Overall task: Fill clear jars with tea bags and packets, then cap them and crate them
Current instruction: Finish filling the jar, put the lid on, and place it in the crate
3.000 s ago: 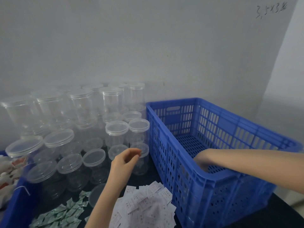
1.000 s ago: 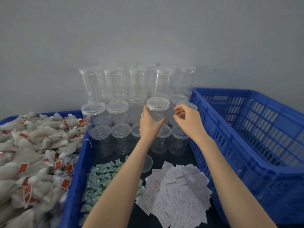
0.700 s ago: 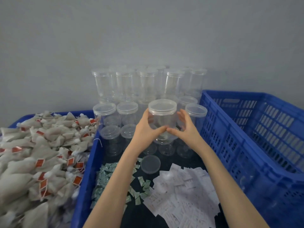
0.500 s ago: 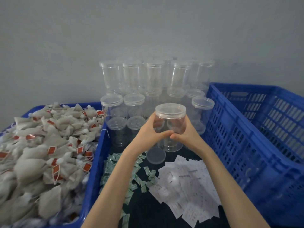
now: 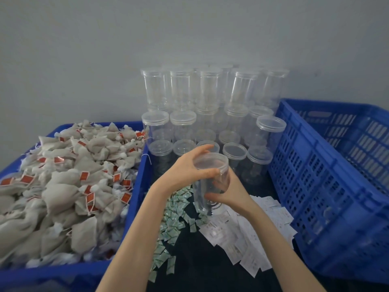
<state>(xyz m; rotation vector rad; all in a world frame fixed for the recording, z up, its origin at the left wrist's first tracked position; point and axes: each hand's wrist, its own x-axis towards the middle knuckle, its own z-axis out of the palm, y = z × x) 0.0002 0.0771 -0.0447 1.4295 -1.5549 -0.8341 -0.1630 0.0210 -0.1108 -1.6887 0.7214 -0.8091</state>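
You hold one clear jar (image 5: 211, 182) above the dark table (image 5: 202, 268), your left hand (image 5: 185, 167) with its grip curled over the lid (image 5: 210, 160) and your right hand (image 5: 228, 191) wrapped round the lower body, so both grips are closed on the same jar. The jar looks empty and its lid is on, which suggests the uncapping step is just under way and filling has not begun for this one. Supplies wait close by: tea bags (image 5: 63, 182) heaped in the left bin (image 5: 136, 186), green packets (image 5: 174, 220) and white packets (image 5: 248, 234) spread beneath your wrists. Behind, the stacked jars (image 5: 210, 114) appear empty. The blue crate (image 5: 328, 186) at right shows no jars in the visible part, so most of the job seems left.
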